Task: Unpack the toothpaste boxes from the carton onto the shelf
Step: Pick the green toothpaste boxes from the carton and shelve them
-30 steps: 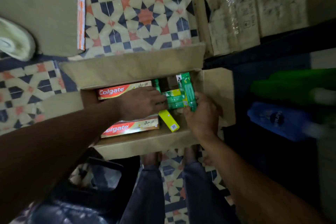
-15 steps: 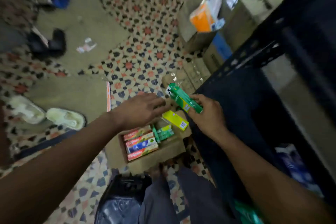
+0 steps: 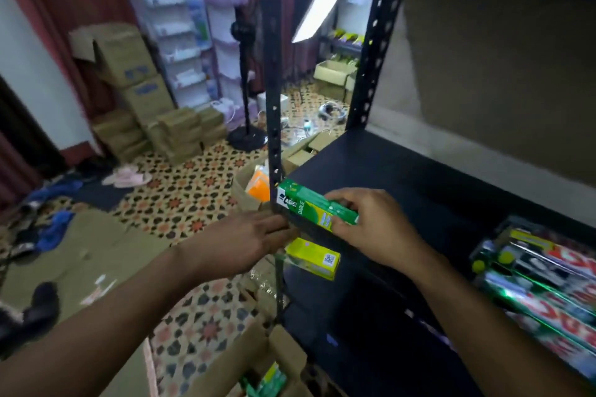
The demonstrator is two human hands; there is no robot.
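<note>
Head view, looking down along both forearms. The right hand (image 3: 371, 222) grips the green toothpaste box (image 3: 309, 207), fingers curled over its right end. The box lies lengthwise and slightly tilted over the front corner of the black shelf (image 3: 403, 177), its free end pointing left of the hand toward the perforated post (image 3: 274, 80). The left hand (image 3: 245, 242) reaches palm-down to the shelf's front edge, just below and left of the right hand. Its fingertips are hidden there, so whether they grasp anything cannot be told. A yellow box (image 3: 312, 257) sits just right of those fingertips, beneath the green box; its support is not visible. Right of the right hand, well apart, packed toothpaste boxes (image 3: 548, 287) lie on the shelf. Below both forearms, the open carton (image 3: 242, 361) stands on the patterned floor (image 3: 193, 203), with green packs (image 3: 269, 379) inside.
</note>
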